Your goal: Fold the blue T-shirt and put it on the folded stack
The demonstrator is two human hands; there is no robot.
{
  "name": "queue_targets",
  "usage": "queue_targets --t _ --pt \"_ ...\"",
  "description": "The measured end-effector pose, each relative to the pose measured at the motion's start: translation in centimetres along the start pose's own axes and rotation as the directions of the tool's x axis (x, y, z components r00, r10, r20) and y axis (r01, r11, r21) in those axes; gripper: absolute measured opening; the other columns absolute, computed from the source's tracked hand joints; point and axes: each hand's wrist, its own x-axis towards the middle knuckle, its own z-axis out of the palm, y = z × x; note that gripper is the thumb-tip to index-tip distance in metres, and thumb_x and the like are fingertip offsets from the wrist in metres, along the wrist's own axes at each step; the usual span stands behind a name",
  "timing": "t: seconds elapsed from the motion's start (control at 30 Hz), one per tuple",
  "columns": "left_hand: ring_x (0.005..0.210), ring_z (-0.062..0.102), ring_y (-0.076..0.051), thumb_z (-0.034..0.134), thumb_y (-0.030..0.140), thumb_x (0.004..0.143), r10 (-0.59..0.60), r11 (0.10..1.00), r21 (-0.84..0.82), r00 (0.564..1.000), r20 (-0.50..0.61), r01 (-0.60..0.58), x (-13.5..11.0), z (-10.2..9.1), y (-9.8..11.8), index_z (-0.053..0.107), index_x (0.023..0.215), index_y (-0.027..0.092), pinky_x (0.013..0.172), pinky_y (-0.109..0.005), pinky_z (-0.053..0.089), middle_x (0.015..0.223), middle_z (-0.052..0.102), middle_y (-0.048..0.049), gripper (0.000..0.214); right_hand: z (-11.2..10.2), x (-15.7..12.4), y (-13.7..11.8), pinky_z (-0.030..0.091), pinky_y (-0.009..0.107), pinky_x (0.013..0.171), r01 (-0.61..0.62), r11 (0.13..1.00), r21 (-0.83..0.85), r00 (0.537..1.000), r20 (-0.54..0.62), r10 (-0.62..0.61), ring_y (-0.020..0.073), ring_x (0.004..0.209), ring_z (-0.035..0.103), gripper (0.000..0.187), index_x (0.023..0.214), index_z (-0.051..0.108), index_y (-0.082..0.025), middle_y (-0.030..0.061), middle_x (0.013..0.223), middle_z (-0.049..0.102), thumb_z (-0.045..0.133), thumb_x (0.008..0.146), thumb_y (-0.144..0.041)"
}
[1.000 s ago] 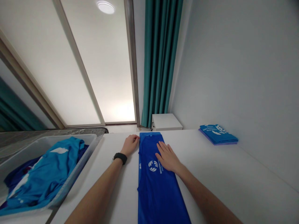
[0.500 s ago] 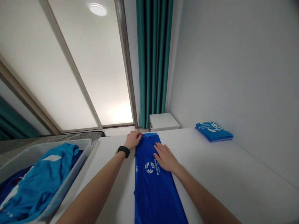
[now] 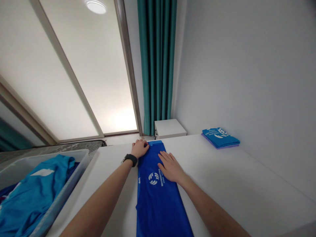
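A deep blue shirt [image 3: 160, 204] lies in a long narrow strip on the white table, folded lengthwise. It bears a round white logo with small lettering, and a lighter blue band runs along its far end. My left hand [image 3: 140, 148], with a black watch on the wrist, is at the shirt's far left corner, fingers curled in and closed on the edge. On the shirt's upper right part my right hand [image 3: 171, 166] rests flat, fingers stretched out, just beyond the logo.
To the left stands a translucent plastic bin [image 3: 82, 161] with rumpled blue clothes [image 3: 40, 189] in it. A folded stack of printed blue cloth [image 3: 221, 137] lies at the table's far right, by the wall. Past the far edge are a white cabinet [image 3: 170, 127] and a green curtain [image 3: 158, 65].
The view has turned slightly, so everything sits a little further left. Both hands keep nearly the same places on the shirt.
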Motion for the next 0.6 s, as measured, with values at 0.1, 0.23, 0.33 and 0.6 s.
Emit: queue_targets --t 0.1,0.23,0.33,0.6 --pt "0.105 0.053 -0.029 0.052 0.036 0.087 -0.023 1.0 -0.018 1.0 0.01 0.023 0.2 0.1 -0.2 0.067 0.086 0.022 0.09 -0.044 0.04 0.101 0.065 -0.0078 0.021 -0.1 0.0 0.0 0.013 0.045 0.12 -0.002 1.0 -0.001 1.0 -0.001 0.002 0.0225 0.146 0.023 0.056 0.149 0.036 -0.015 0.0097 0.157 0.031 0.027 0.1 -0.041" --pt "0.104 0.054 -0.027 0.049 0.033 0.089 -0.025 0.999 -0.031 1.0 0.003 0.025 0.0 0.2 -0.3 0.065 0.087 0.021 0.089 -0.042 0.041 0.102 0.066 -0.0074 0.02 -0.2 0.0 0.0 0.013 0.046 0.12 0.004 1.0 0.001 1.0 0.0 -0.004 0.0226 0.146 0.023 0.056 0.149 0.036 -0.015 0.0098 0.157 0.031 0.028 0.1 -0.04" --pt "0.104 0.053 -0.027 0.047 0.03 0.091 -0.023 0.999 -0.03 1.0 -0.017 0.022 -0.4 0.2 -0.2 0.065 0.09 0.021 0.089 -0.042 0.04 0.103 0.065 -0.0084 0.02 -0.2 0.0 0.0 0.013 0.047 0.12 0.006 1.0 0.006 1.0 0.004 -0.006 0.0227 0.145 0.024 0.056 0.149 0.036 -0.014 0.0099 0.157 0.031 0.03 0.099 -0.04" --pt "0.108 0.051 -0.028 0.05 0.036 0.092 0.014 1.0 0.014 1.0 -0.023 -0.014 -0.9 0.1 0.1 0.066 0.093 0.022 0.092 -0.044 0.039 0.105 0.064 -0.009 0.021 0.0 -0.2 0.1 0.013 0.048 0.12 0.026 0.999 -0.046 0.999 0.023 -0.025 0.0231 0.147 0.021 0.058 0.15 0.033 -0.015 0.01 0.158 0.026 0.029 0.099 -0.041"
